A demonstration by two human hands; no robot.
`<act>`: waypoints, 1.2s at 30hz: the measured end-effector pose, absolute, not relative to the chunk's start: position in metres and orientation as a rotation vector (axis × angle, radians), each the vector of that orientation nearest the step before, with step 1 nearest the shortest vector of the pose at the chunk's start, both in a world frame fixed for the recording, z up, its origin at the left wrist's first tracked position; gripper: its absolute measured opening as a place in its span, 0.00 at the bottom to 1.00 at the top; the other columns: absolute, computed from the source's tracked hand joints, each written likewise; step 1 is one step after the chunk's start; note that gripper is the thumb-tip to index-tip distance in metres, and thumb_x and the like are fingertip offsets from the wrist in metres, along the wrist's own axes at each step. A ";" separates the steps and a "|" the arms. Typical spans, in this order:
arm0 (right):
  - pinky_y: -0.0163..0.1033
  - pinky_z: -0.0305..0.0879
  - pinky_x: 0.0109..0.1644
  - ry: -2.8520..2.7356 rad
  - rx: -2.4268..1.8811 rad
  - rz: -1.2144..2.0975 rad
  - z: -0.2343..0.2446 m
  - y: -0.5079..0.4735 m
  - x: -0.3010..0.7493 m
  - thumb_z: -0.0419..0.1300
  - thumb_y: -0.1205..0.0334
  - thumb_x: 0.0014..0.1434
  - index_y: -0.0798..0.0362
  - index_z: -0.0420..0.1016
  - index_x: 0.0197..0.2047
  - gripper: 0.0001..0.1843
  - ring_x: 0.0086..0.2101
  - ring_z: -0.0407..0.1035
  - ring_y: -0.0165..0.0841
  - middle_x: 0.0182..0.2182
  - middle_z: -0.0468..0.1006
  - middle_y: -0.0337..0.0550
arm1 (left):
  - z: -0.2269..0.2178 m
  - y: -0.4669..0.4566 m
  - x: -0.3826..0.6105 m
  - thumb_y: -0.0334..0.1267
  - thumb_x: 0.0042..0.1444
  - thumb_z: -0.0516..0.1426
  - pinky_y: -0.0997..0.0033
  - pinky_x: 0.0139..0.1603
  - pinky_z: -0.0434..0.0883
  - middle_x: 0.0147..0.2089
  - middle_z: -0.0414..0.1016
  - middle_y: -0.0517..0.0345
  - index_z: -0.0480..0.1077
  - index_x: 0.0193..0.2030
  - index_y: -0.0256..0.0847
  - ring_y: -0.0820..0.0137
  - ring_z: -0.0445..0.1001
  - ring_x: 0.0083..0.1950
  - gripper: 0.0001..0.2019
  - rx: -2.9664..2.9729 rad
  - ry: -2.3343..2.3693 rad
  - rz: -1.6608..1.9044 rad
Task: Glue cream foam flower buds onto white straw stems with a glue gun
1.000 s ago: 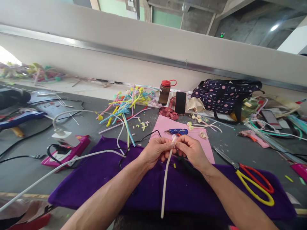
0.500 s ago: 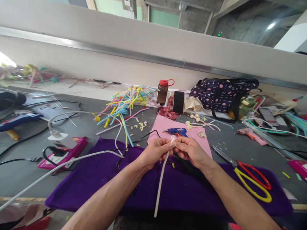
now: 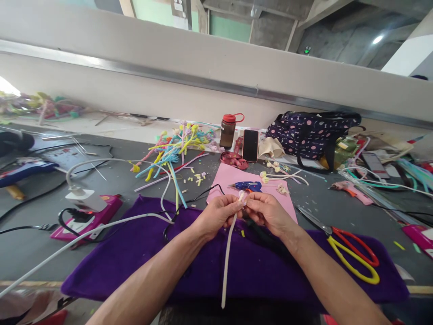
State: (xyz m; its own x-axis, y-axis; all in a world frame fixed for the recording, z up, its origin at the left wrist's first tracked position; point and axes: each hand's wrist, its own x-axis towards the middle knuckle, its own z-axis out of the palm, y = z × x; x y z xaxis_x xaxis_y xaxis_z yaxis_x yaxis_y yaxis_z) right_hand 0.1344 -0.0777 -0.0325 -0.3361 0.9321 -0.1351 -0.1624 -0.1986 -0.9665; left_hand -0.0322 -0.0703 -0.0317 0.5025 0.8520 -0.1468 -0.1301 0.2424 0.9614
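Observation:
My left hand [image 3: 218,215] and my right hand [image 3: 267,212] meet over a purple cloth [image 3: 135,253] and pinch the curled top end of a cream pipe cleaner [image 3: 227,253]. Its long stem hangs down toward me between my forearms. Fingers of both hands are closed on the tip. Just beyond my hands a blue glue gun [image 3: 248,185] lies on a pink sheet [image 3: 233,178].
Red-and-yellow scissors [image 3: 352,257] lie at the right. A pile of coloured pipe cleaners [image 3: 172,153], a brown bottle [image 3: 228,131], a phone [image 3: 250,145] and a dotted bag [image 3: 311,133] sit farther back. A pink power strip [image 3: 88,212] with white and black cables is at the left.
My hands stay together on the pipe cleaner tip, working it slightly; the hanging stem swings a little left. The view drifts slightly.

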 end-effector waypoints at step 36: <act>0.29 0.47 0.19 -1.473 -1.156 1.271 -0.028 -0.083 0.131 0.58 0.56 0.53 0.55 0.69 0.31 0.10 0.17 0.55 0.22 0.18 0.65 0.32 | -0.035 -0.068 -0.032 0.46 0.48 0.59 0.82 0.13 0.47 0.20 0.65 0.64 0.66 0.25 0.34 0.85 0.53 0.14 0.15 0.999 0.754 0.781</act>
State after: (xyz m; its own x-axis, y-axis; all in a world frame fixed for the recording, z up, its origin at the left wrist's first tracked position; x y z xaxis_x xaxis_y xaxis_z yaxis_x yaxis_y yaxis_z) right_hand 0.1311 -0.0831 -0.0283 -0.2106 0.9771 0.0307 0.1124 0.0554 -0.9921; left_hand -0.0317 -0.0683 -0.0355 0.5104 0.8398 -0.1848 -0.2138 0.3321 0.9187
